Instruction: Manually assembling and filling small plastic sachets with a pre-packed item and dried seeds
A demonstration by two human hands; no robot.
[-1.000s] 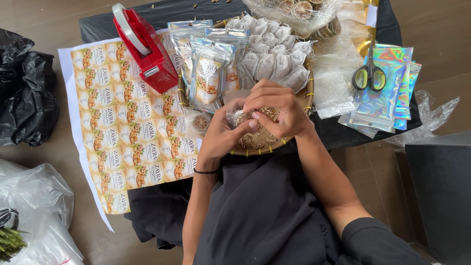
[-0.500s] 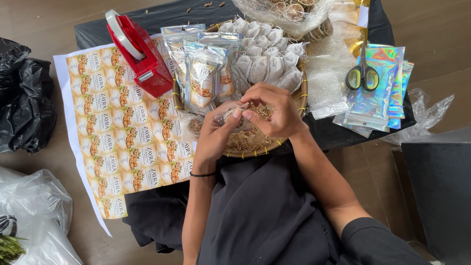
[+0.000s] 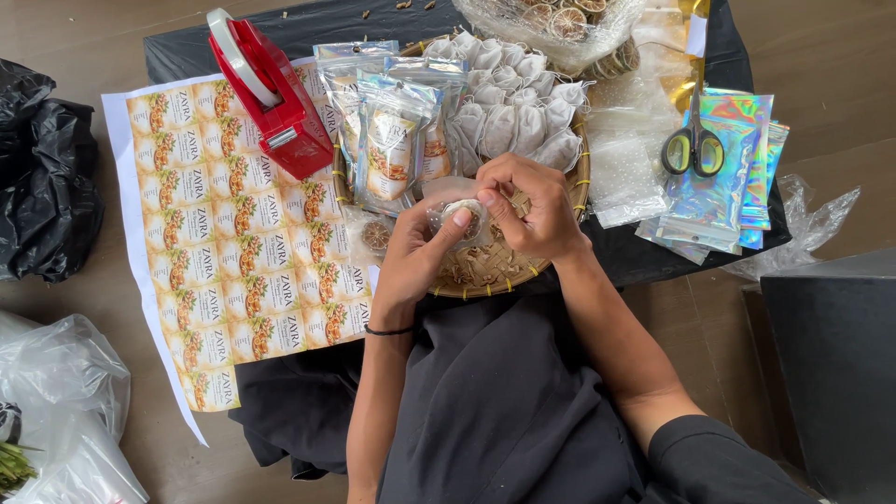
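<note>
Both hands [image 3: 485,224] have lifted the clear pouch [image 3: 455,217], seemingly higher than before.

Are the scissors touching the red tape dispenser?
Apart. The head view shows the scissors lying on holographic pouches at the table's right, the red tape dispenser far left, with the woven tray between them.

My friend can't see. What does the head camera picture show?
Both hands, left hand and right hand, hold a small clear pouch over a round woven tray. Beside it lie a red tape dispenser, a sticker sheet and scissors.
</note>
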